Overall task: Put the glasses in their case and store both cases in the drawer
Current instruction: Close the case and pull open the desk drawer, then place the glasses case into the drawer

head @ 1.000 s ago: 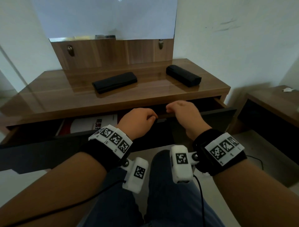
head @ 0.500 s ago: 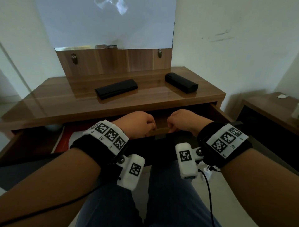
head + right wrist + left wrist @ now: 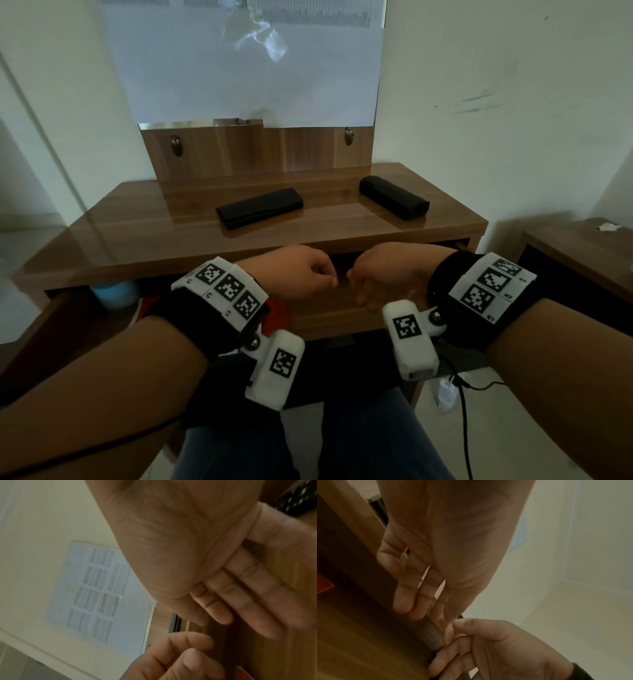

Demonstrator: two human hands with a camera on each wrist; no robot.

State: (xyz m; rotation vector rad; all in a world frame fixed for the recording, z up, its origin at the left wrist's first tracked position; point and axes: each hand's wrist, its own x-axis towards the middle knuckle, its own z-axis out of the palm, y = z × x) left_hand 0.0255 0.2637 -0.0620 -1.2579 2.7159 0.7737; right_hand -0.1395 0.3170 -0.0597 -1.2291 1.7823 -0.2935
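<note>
Two black cases lie on the wooden desk [image 3: 144,233]: a flat case [image 3: 260,207] in the middle and a boxy case [image 3: 394,201] at the right. No glasses show outside them. Below the desktop the drawer [image 3: 325,318] stands pulled out towards me. My left hand [image 3: 301,274] and right hand [image 3: 376,277] hover side by side above it, close together. The left fingers [image 3: 404,599] are loosely bent beside the drawer's dark edge [image 3: 368,568] and hold nothing. Nothing lies in the relaxed, blurred right fingers [image 3: 248,588] either.
A red item [image 3: 279,308] and a pale blue object [image 3: 113,294] lie in the drawer's left part. A paper-covered mirror [image 3: 253,68] backs the desk. A low side table [image 3: 582,253] stands at the right. A cable and a white plug [image 3: 445,394] lie on the floor.
The drawer has slid out towards me. Both hands came back with its front edge, then let go and lifted above it.
</note>
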